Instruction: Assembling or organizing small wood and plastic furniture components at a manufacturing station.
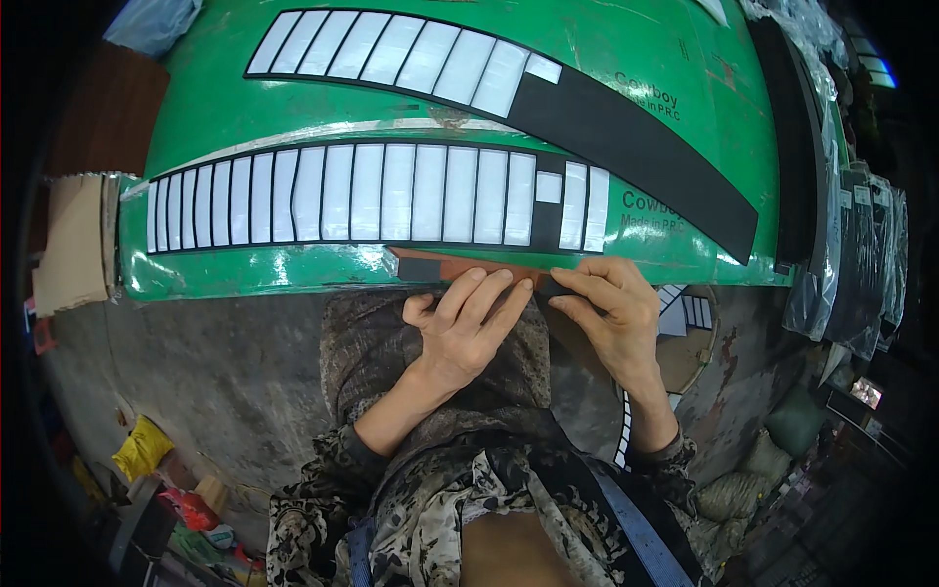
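A narrow reddish-brown strip (455,264) lies along the near edge of the green table, with a black section (421,270) at its left end. My left hand (460,333) has its bent fingertips on this strip and steadies it; the outer finger is curled away. At the strip's right end, my right hand (618,313) pinches a small black piece (551,286) between thumb and fingers. Just beyond my hands lies a curved black panel with white segments (367,196). Farther off, a second such panel (411,59) slants down to the right, its right part plain black (646,176).
The green table (235,117) has a glossy surface. Dark sheets in clear plastic (851,254) stand at its right side, and cardboard (73,240) at the left. Below on the right, a round container (699,342) holds segmented pieces. A yellow bag (143,448) lies on the floor.
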Tool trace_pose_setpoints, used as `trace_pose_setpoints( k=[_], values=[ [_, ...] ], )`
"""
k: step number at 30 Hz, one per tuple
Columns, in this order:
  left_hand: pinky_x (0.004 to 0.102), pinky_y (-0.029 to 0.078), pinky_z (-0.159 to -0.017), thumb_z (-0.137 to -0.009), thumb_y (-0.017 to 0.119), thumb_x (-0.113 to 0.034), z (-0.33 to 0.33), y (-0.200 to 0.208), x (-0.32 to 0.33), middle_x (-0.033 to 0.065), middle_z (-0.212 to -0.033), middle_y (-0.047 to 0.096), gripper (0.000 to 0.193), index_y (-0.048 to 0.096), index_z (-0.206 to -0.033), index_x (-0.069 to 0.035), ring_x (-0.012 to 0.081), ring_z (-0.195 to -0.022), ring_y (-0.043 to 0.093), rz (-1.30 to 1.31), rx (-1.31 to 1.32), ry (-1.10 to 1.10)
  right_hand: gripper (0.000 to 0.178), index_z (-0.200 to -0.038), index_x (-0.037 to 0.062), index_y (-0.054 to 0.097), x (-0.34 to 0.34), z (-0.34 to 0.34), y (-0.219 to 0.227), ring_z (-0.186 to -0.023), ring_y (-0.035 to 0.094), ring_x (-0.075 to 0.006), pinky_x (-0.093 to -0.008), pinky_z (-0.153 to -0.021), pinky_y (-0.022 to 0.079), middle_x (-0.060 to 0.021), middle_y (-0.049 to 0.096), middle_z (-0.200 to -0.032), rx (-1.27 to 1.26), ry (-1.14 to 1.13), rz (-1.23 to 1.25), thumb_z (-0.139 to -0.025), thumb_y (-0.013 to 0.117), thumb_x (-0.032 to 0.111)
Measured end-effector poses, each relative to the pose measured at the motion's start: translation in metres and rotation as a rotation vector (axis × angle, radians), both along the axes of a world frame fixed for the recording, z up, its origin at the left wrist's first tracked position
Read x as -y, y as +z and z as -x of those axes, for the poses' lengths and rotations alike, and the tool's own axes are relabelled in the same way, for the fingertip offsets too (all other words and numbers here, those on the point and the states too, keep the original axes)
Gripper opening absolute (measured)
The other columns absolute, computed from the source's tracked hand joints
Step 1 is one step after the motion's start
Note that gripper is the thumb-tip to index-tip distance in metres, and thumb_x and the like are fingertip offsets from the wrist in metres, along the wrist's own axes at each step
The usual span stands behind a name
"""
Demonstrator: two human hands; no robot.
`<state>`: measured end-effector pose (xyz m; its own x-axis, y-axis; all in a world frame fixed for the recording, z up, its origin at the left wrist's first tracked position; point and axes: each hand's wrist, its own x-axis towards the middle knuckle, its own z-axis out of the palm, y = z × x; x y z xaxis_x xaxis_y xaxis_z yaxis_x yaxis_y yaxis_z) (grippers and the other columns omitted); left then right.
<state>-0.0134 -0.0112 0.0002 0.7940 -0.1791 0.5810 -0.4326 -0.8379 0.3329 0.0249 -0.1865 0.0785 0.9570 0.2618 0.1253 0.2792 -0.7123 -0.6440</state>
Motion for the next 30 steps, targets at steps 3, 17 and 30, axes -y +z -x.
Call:
trace_pose_setpoints(
  k=[3, 17, 30],
  values=[
    [0.0375, 0.02, -0.087, -0.075, 0.063, -0.021, -0.0007, 0.0005, 0.0, -0.0084, -0.11, 0.059, 0.031, 0.069, -0.105, -0.024, 0.0094, -0.108, 0.047, 0.007, 0.002, 0.0, 0.035, -0.096, 0.0078, 0.072, -0.0003, -0.0004, -0.0009, -0.076, 0.056, -0.019, -0.0293, -0.065, 0.046, -0.0029, 0.062, -0.085, -0.035, 0.001, -0.011, -0.062, 0.079, 0.007],
    [0.0375, 0.02, -0.088, -0.075, 0.063, -0.021, -0.001, -0.0011, 0.0, -0.0093, -0.109, 0.058, 0.031, 0.069, -0.106, -0.024, 0.0084, -0.106, 0.048, 0.012, 0.012, 0.009, 0.033, -0.096, 0.0087, 0.072, -0.0017, -0.0033, -0.0024, -0.074, 0.054, -0.0178, -0.0285, -0.064, 0.045, -0.0014, 0.062, -0.085, -0.019, 0.016, 0.036, -0.063, 0.078, 0.008],
    [0.0376, 0.02, -0.088, -0.075, 0.064, -0.021, -0.0012, 0.0007, -0.0005, -0.0092, -0.109, 0.058, 0.032, 0.069, -0.106, -0.024, 0.0087, -0.106, 0.049, 0.003, 0.012, 0.007, 0.033, -0.095, 0.0081, 0.072, -0.0022, -0.003, -0.0051, -0.077, 0.055, -0.0186, -0.0294, -0.066, 0.045, -0.002, 0.063, -0.086, -0.03, 0.009, 0.005, -0.063, 0.077, 0.006]
  ],
)
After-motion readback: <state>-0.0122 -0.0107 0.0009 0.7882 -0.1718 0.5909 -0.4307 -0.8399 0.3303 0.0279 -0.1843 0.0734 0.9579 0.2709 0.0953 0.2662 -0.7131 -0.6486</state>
